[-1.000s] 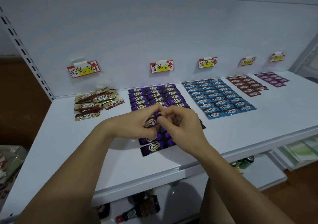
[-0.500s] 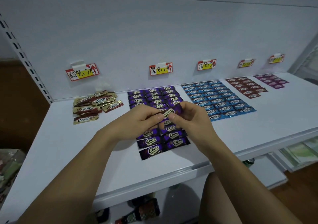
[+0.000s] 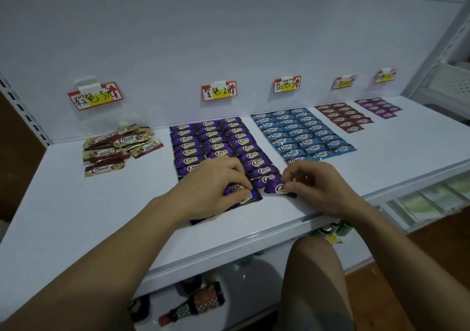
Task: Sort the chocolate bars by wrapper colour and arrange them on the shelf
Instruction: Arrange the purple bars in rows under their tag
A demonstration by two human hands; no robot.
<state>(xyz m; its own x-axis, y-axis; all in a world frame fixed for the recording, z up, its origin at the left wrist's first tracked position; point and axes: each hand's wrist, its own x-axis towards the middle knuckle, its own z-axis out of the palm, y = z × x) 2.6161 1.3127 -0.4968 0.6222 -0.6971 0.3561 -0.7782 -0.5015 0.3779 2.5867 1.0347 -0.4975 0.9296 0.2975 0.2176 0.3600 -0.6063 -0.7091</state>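
Near shelf front edge: left hand fingers pinch one purple bar, right hand fingers pinch second purple bar, likely squaring both into purple block rows

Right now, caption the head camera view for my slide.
Left hand pinches a purple bar, right hand a second purple bar, at the front of the purple block.

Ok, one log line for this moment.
phase: arranging purple group | left hand: pinches left purple bar on shelf | right hand: pinches right purple bar | brown-gold pile: loose
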